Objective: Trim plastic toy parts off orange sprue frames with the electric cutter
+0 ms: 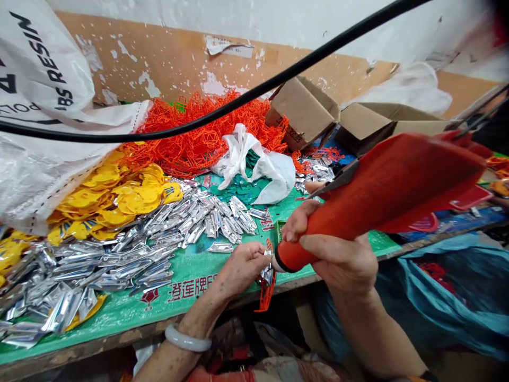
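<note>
My right hand [338,249] grips a large orange power screwdriver [382,196], its tip pointed left at a small silver metal part [267,271]. My left hand [242,268], a pale bangle on its wrist, pinches that silver part together with an orange plastic frame piece [265,297] at the bench's front edge. A black cable [222,114] runs from the tool across the top of the view.
Green sheet-covered bench [191,276] holds a heap of silver metal parts [119,254], yellow plastic pieces [115,199], a pile of orange frames [207,132], a white plastic bag [258,162], cardboard boxes [306,109] and a big white resin sack [35,106]. Blue bag [449,297] sits right.
</note>
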{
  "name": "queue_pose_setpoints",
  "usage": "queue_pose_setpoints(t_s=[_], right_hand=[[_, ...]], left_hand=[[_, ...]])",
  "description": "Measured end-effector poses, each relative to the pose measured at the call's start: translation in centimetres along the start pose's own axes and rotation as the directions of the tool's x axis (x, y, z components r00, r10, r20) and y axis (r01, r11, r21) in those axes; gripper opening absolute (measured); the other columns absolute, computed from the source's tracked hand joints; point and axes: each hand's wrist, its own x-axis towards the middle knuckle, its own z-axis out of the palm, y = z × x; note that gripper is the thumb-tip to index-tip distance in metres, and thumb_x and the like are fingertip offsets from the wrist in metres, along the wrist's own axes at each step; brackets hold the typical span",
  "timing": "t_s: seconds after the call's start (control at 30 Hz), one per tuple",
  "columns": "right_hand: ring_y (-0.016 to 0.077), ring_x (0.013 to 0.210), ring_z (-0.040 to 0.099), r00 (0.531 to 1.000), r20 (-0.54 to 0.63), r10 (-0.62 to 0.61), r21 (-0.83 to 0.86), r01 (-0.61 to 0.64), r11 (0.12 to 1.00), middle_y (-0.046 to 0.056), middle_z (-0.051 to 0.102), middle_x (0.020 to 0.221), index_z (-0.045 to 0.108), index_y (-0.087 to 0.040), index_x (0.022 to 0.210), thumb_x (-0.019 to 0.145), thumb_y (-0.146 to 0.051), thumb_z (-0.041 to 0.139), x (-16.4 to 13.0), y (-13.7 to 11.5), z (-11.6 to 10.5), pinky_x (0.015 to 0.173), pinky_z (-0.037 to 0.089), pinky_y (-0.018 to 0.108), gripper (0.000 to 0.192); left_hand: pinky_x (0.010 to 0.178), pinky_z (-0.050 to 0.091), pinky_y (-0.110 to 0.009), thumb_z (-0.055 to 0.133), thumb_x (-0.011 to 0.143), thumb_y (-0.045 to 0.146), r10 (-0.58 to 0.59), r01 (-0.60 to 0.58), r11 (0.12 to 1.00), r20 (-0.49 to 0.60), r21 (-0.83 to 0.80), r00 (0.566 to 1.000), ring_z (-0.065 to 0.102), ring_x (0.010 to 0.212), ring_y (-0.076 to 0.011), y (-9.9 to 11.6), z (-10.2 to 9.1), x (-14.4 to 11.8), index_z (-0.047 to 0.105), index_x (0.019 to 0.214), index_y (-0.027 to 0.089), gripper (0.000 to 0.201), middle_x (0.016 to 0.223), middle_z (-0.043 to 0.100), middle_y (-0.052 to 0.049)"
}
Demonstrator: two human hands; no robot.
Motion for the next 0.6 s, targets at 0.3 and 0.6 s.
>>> queue_pose_setpoints(t_s=[0.3, 0.6], right_hand=[[0.0167, 0.069, 0.055, 1.0, 0.013, 0.003, -0.029, -0.002, 1.0, -0.003, 0.061, 0.075, 0.063, -0.025, 0.088, 0.063, -0.017, 0.076, 0.09, 0.5, -0.06, 0.069, 0.048, 0.038, 0.029], [0.0174, 0.07, 0.056, 0.999, 0.042, -0.008, -0.137, 0.013, 0.991, -0.001, 0.059, 0.075, 0.064, -0.021, 0.074, 0.065, -0.027, 0.077, -0.22, 0.58, -0.31, 0.072, 0.05, 0.038, 0.016]], left_hand=[[0.05, 0.028, -0.023, 0.057, 0.072, 0.031, 0.018, -0.018, 0.999, 0.018, -0.036, 1.0, 0.039, 0.053, -0.0113, -0.24, 0.03, 0.09, 0.055, 0.068, 0.018, 0.013, 0.056, 0.046, 0.006], [0.052, 0.031, -0.024, 0.057, 0.071, 0.028, 0.014, -0.013, 0.997, 0.019, -0.071, 1.0, 0.042, 0.054, -0.0122, -0.45, 0.15, 0.21, 0.056, 0.068, 0.018, 0.011, 0.057, 0.049, 0.005]])
